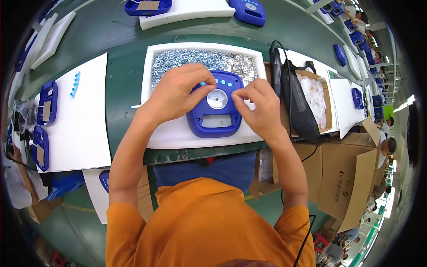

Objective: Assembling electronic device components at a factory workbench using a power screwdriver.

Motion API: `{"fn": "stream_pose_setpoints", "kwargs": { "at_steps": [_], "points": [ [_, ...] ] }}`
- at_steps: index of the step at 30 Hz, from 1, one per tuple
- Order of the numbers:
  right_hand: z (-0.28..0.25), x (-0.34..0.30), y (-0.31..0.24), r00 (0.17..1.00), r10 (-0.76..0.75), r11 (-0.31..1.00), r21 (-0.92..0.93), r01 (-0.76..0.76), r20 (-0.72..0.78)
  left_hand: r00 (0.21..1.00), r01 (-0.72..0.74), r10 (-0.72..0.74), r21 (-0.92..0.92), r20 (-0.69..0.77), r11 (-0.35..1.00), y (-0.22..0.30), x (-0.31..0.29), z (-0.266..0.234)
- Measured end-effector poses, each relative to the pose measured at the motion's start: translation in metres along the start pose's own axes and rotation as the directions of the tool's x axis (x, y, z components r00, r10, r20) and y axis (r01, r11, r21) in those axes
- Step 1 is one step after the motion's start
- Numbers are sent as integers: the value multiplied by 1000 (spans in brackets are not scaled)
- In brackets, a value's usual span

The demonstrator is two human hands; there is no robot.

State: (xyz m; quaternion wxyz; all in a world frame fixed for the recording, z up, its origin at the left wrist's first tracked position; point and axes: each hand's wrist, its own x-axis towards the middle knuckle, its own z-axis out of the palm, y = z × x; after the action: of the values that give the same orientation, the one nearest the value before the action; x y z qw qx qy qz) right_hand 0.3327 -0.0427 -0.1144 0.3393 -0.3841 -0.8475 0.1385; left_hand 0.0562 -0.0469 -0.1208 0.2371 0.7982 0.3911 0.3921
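A blue plastic housing (215,116) with a round silver disc at its middle, a row of small teal buttons and a rectangular window lies on a white foam pad (178,133). My left hand (178,89) rests on the housing's upper left, its fingertips at the disc's edge. My right hand (258,104) is at the housing's right side, thumb and forefinger pinched together; whether a small part sits between them cannot be told. Behind the housing, a heap of small silver metal rings (178,60) covers the pad's far part.
A black electric screwdriver with cable (275,66) lies right of the pad, beside a cardboard box of white round caps (315,100). More blue housings (46,102) sit on a white sheet at left and on foam at the back (249,10). Cardboard boxes (351,178) stand at right; other people work nearby.
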Motion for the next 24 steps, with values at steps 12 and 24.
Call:
{"fn": "stream_pose_setpoints", "kwargs": {
  "at_steps": [12,24],
  "points": [
    [23,1,-11,918,-380,849,-350,395,113,996,-84,85,112,3,990,0,-1,5],
    [11,-7,-4,904,-410,876,-221,428,123,991,-136,132,124,38,983,0,0,14]
  ]
}}
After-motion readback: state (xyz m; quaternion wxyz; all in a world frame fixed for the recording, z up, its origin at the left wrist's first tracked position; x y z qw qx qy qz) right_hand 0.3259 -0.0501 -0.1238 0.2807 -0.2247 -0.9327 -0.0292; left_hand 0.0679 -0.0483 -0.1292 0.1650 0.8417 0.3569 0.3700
